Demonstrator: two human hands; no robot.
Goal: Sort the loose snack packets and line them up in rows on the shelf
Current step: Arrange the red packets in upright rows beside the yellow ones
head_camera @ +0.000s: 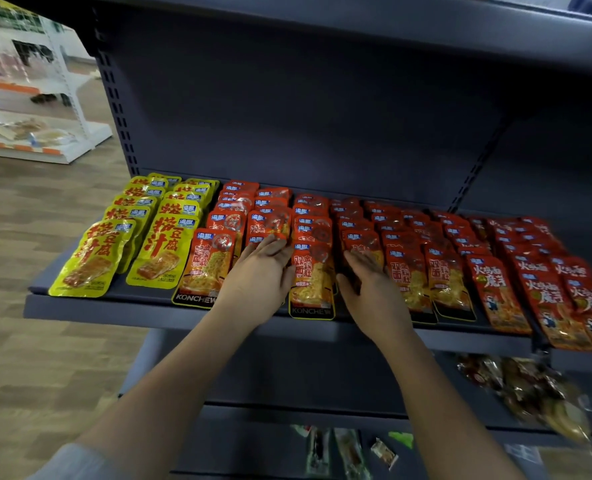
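Snack packets lie in overlapping rows on the dark shelf [114, 308]. Two rows of yellow packets [159, 252] fill the left end. Orange-red packets [208, 268] run across the middle, and darker red packets [499, 296] take the right end. My left hand [258, 275] lies flat, fingers straight, over one orange-red row, its front packet hidden beneath. My right hand [369, 282] rests with fingers extended on the row to the right. Between both hands sits one orange-red front packet [312, 282] that overhangs the shelf edge.
A lower shelf [357, 414] holds a loose heap of brown and yellow packets [533, 393] at the right. Further down lie a few small loose packets [351, 452]. Wooden floor and a white shelf unit [45, 133] are at the left.
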